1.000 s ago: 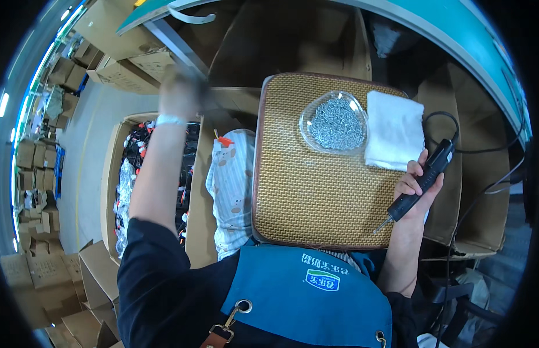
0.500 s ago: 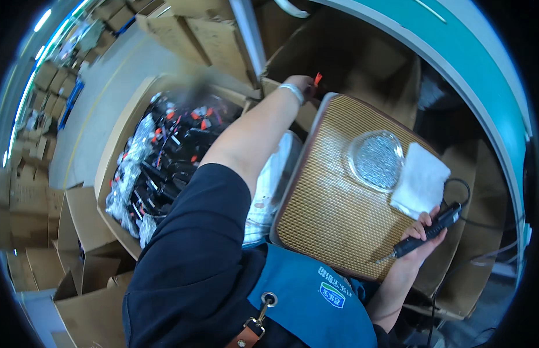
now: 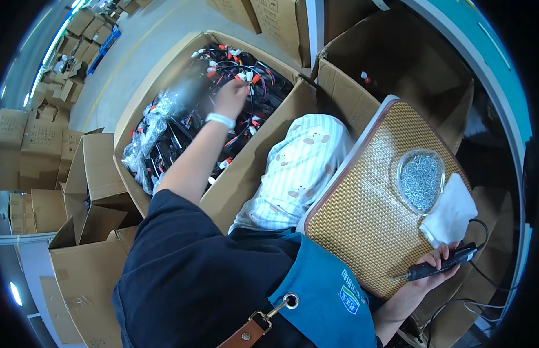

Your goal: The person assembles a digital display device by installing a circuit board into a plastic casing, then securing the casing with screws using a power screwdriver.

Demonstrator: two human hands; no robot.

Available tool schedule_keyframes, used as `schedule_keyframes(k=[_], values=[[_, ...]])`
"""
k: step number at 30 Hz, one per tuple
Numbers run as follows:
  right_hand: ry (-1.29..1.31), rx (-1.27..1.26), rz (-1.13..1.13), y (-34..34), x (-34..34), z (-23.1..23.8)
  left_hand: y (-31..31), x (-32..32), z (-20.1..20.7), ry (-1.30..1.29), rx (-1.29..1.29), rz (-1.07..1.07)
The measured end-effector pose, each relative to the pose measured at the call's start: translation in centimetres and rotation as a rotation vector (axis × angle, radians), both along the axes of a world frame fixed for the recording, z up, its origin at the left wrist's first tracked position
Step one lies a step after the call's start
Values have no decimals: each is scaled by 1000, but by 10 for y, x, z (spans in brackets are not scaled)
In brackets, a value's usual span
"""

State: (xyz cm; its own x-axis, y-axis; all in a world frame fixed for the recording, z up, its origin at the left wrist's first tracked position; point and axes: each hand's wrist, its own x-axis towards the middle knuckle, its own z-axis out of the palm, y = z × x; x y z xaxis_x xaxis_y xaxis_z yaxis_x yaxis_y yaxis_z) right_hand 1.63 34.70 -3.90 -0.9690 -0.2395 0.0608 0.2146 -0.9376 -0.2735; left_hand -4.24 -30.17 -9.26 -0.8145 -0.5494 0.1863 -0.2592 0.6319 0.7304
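My left hand (image 3: 230, 100), with a white band at its wrist, reaches into an open carton (image 3: 255, 152) of black parts with wires. Its fingertips are at a cluster of orange and white connectors (image 3: 246, 77); blur and the parts hide whether they grip one. My right hand (image 3: 436, 272) is closed around a black corded electric screwdriver (image 3: 442, 262), its bit pointing left over the woven-topped board (image 3: 356, 223). On the board, a clear round dish holds many small silver screws (image 3: 421, 181). A folded white cloth (image 3: 451, 213) lies between the dish and my right hand.
Beyond the board stands a large open carton (image 3: 350, 95) with a small red-and-white connector (image 3: 365, 76) inside. Clear plastic wrap (image 3: 143, 152) lies over the parts at left. More cartons (image 3: 87, 284) stand at lower left. The screwdriver's cable (image 3: 492, 285) loops at right.
My left hand has swung left from the far carton's edge, where orange showed at its fingers, into the carton of wired parts. My right hand still holds the screwdriver. The view has shifted.
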Motion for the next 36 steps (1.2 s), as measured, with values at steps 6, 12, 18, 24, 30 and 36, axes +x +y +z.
schedule_keyframes(k=[6,12,18,24,30,36], values=[[-20,47,-11,0,-2,-3,-65,82,-69,-619,-443,-11],[-20,59,-12,-3,1,2,-15,37,-29,-494,-756,3],[-45,65,-24,-2,-1,-4,-14,2,-38,-728,-790,-91],[-30,46,-14,-4,-3,-5,-25,26,-50,-810,-860,-265],[-48,45,-9,-1,-1,-5,-64,76,7,-624,-738,96],[-40,37,-3,-1,-4,-7,-106,113,64,-103,-325,503]])
